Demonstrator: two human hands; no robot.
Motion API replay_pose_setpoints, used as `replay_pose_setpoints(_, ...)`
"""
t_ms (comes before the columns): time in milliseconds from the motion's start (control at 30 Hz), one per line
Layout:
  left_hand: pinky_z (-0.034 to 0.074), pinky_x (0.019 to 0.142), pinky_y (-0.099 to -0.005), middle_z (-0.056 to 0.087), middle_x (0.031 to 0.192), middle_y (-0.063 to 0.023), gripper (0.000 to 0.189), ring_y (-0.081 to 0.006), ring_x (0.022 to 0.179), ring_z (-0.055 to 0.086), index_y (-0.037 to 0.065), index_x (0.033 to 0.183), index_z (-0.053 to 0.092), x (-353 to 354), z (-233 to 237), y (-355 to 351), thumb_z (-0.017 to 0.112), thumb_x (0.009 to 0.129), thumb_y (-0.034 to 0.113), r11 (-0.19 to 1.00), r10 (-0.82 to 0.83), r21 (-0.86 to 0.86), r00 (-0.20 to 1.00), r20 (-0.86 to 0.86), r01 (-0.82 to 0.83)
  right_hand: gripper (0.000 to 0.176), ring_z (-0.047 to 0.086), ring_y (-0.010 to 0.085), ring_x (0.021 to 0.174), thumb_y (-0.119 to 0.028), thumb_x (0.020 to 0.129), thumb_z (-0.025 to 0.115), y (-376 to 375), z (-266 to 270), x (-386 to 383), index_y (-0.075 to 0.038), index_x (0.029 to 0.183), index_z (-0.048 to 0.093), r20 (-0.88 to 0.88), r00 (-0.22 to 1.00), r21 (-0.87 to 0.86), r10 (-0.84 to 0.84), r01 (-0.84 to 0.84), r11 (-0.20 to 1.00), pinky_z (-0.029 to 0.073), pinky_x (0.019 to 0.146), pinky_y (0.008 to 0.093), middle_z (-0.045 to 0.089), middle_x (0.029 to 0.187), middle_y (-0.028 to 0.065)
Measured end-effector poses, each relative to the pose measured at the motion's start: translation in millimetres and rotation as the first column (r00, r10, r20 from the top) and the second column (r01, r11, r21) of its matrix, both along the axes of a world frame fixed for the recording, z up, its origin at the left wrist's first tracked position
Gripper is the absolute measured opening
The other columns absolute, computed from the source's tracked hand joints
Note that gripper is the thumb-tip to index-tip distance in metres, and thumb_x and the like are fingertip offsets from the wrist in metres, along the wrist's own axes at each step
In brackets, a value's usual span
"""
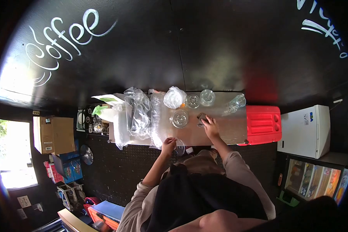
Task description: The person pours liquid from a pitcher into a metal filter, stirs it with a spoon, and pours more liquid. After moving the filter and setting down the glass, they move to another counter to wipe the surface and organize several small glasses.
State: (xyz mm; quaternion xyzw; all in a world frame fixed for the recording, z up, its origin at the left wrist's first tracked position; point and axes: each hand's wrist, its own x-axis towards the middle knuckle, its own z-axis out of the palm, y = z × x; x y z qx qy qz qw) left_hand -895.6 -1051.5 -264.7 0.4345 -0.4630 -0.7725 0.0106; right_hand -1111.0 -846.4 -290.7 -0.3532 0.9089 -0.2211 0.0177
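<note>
My left hand (pixel 169 146) is closed at the table's front edge, its fingers pinching the rim of a clear round container (pixel 180 147), perhaps a glass or a cup. My right hand (pixel 211 127) is closed on a dark grey-brown cloth (pixel 201 119), pressed against the metal tabletop (pixel 230 129). Between the hands and farther back stands a clear glass jar (pixel 179 118). Behind it are a smaller clear glass (pixel 193 101) and another glass jar (pixel 207 98). At the right a clear glass jar (pixel 237 103) lies on its side.
Stacked clear plastic cups (pixel 156 116) and plastic-wrapped packs (pixel 137 116) cover the table's left part. A white plastic bag (pixel 174 97) sits at the back. A red cooler (pixel 263 124) adjoins the table's right end, with a white freezer (pixel 305 131) beyond. A black wall (pixel 150 58) rises behind.
</note>
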Motion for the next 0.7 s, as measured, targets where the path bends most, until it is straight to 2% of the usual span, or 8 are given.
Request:
replay_pose_setpoints(167,0.045,0.054,-0.0241,0.063,0.108,-0.0137,0.033,-0.0105,0.064,0.055,-0.002,0.117,0.047,13.4,4.2,2.8,0.056,0.086,0.001,0.999,0.025,0.040,0.998,-0.054,-0.023,0.043,0.049,0.0288,0.115,-0.008,0.073,0.068,-56.7,-6.3,-3.1,-0.021,0.115,0.067,-0.048,0.998,-0.061,0.040,-0.042,0.997,0.043,0.095,0.0429,0.052,0.133,0.0042)
replay_pose_setpoints(267,0.043,0.053,-0.0228,0.063,0.110,-0.0117,0.034,-0.0089,0.066,0.054,0.000,0.118,0.047,16.5,12.5,6.2,0.054,0.085,0.000,0.999,0.043,0.020,0.998,0.043,-0.043,0.044,0.049,0.0288,0.115,-0.008,0.072,0.068,-68.2,-2.9,5.3,-0.021,0.114,0.067,-0.058,0.997,-0.077,0.048,-0.052,0.996,0.044,0.094,0.0436,0.052,0.132,0.0051)
replay_pose_setpoints(333,0.043,0.052,-0.0220,0.063,0.109,-0.0111,0.033,-0.0080,0.063,0.053,0.002,0.117,0.049,16.5,13.6,8.7,0.054,0.085,0.001,0.999,0.045,0.008,0.999,0.028,-0.045,0.043,0.049,0.0291,0.115,-0.008,0.072,0.068,-59.4,-0.7,10.3,-0.021,0.113,0.068,-0.026,0.997,-0.079,0.076,-0.078,0.994,0.044,0.094,0.0437,0.052,0.133,0.0059)
replay_pose_setpoints(400,0.042,0.051,-0.0213,0.064,0.107,-0.0105,0.032,-0.0071,0.061,0.052,0.003,0.116,0.051,15.9,8.4,14.9,0.053,0.084,0.001,0.999,0.034,0.004,0.999,0.015,-0.034,0.043,0.049,0.0294,0.114,-0.009,0.075,0.066,-35.1,4.5,22.7,-0.023,0.115,0.067,-0.012,0.997,-0.050,0.082,-0.082,0.995,0.044,0.093,0.0441,0.051,0.135,0.0059)
replay_pose_setpoints(467,0.042,0.050,-0.0208,0.062,0.111,-0.0091,0.033,-0.0065,0.062,0.052,0.004,0.116,0.052,9.2,4.2,20.8,0.053,0.083,0.000,0.996,0.049,-0.074,0.999,-0.004,-0.049,0.038,0.049,0.0283,0.112,-0.013,0.081,0.058,-9.4,9.6,39.6,-0.025,0.116,0.066,-0.042,0.991,-0.037,0.131,-0.132,0.991,0.044,0.092,0.0423,0.051,0.135,0.0041)
replay_pose_setpoints(533,0.043,0.052,-0.0213,0.061,0.112,-0.0073,0.033,-0.0067,0.064,0.052,0.005,0.115,0.054,1.2,9.6,27.9,0.053,0.082,-0.001,0.992,-0.011,-0.126,1.000,-0.016,0.009,0.041,0.049,0.0295,0.114,-0.011,0.081,0.055,25.0,5.4,54.2,-0.026,0.118,0.065,-0.043,0.993,-0.011,0.107,-0.108,0.994,0.043,0.093,0.0430,0.050,0.136,0.0046)
replay_pose_setpoints(600,0.043,0.054,-0.0223,0.062,0.110,-0.0062,0.034,-0.0079,0.066,0.053,0.006,0.113,0.056,-14.7,14.7,32.3,0.054,0.081,-0.002,0.967,-0.087,-0.242,0.996,0.005,0.086,0.044,0.050,0.0304,0.115,-0.009,0.077,0.057,64.5,-0.9,57.6,-0.023,0.118,0.065,-0.184,0.976,-0.039,0.113,-0.123,0.992,0.044,0.092,0.0451,0.050,0.136,0.0073)
replay_pose_setpoints(700,0.046,0.060,-0.0234,0.062,0.109,-0.0046,0.033,-0.0101,0.075,0.057,0.009,0.112,0.057,-34.1,21.7,35.3,0.055,0.080,0.000,0.948,-0.167,-0.274,0.986,0.004,0.162,0.047,0.054,0.0339,0.109,-0.007,0.074,0.061,132.2,6.3,50.0,-0.021,0.118,0.064,-0.189,0.978,-0.024,-0.084,0.081,0.996,0.045,0.092,0.0455,0.055,0.130,0.0119)
